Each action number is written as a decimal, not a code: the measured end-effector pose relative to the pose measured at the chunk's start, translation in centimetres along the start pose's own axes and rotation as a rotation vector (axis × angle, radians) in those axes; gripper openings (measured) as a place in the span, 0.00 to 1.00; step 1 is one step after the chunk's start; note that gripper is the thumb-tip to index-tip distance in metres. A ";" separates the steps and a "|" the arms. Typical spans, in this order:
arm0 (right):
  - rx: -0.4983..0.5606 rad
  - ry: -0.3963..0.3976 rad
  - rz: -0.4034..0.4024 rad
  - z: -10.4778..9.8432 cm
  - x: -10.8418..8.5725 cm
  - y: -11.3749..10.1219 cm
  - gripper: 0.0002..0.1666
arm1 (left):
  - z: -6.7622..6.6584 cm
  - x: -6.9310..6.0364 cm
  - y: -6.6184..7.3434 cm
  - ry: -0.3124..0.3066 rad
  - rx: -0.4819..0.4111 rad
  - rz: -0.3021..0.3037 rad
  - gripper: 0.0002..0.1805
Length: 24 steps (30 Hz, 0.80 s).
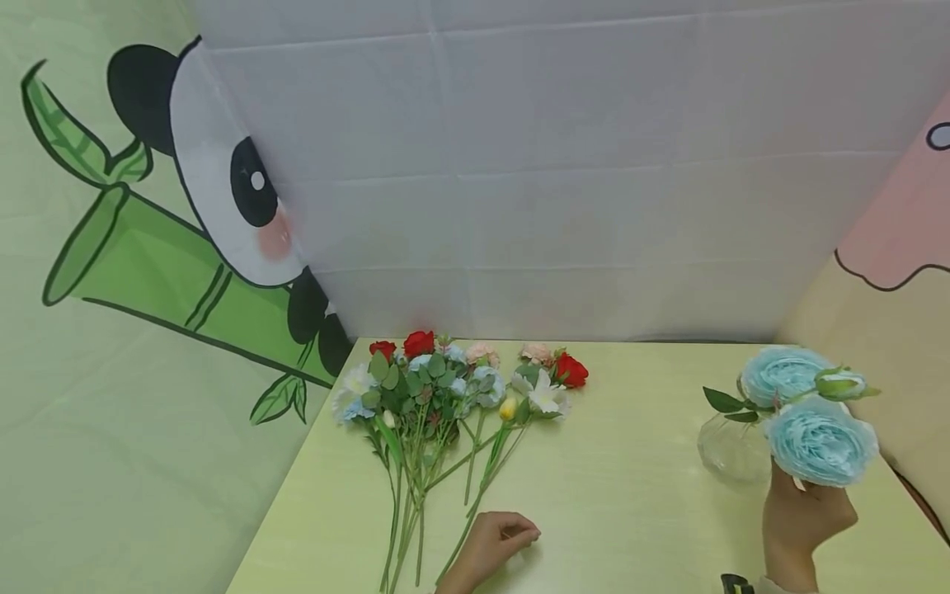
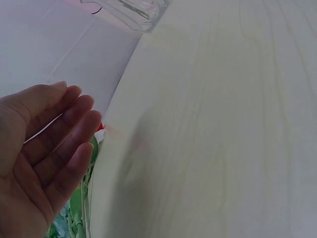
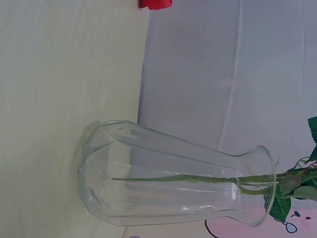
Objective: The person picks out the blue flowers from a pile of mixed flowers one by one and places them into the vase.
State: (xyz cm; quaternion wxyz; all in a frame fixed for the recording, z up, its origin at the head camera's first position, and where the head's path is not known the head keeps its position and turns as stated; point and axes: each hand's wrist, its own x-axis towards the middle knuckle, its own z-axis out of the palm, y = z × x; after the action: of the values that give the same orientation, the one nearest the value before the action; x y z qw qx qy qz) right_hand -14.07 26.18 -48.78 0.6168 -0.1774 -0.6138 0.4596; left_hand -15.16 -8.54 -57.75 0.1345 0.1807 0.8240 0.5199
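Note:
Blue artificial flowers (image 1: 820, 437), two large blooms with a bud and leaves, stand above a clear glass vase (image 3: 168, 183) at the table's right. Inside the vase a green stem (image 3: 173, 178) reaches down toward the base. My right hand (image 1: 811, 513) is raised just under the front bloom, fingers curled about the flower; the bloom hides the fingertips, and the right wrist view does not show them. My left hand (image 1: 496, 544) hovers over the table's front, loosely bent and holding nothing, as the left wrist view of the hand (image 2: 49, 148) confirms.
Left of the middle lies a spread of artificial flowers (image 1: 426, 388): red roses, white, pale blue and pink blooms, with long green stems toward the front edge. A yellow tulip (image 1: 508, 408) lies among them. A pale cloth (image 1: 557, 206) hangs behind the table.

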 end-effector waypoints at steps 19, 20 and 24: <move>-0.032 -0.292 0.065 0.0 -4.0 0.7 0.07 | -0.7 -0.3 -0.6 -0.012 -0.017 0.017 0.13; -0.009 -0.289 0.068 0.0 -4.3 1.3 0.06 | -0.8 -0.3 -0.6 -0.008 -0.016 0.015 0.13; 0.081 -0.294 0.069 0.3 -5.2 2.8 0.06 | -1.2 -0.5 -0.8 0.016 -0.031 0.011 0.12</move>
State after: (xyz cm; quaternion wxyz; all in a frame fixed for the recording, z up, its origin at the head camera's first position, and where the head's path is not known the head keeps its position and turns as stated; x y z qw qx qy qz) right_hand -14.40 23.39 -54.02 0.5106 -0.1041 -0.6720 0.5262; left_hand -15.31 -10.06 -57.96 0.1278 0.1791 0.8157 0.5349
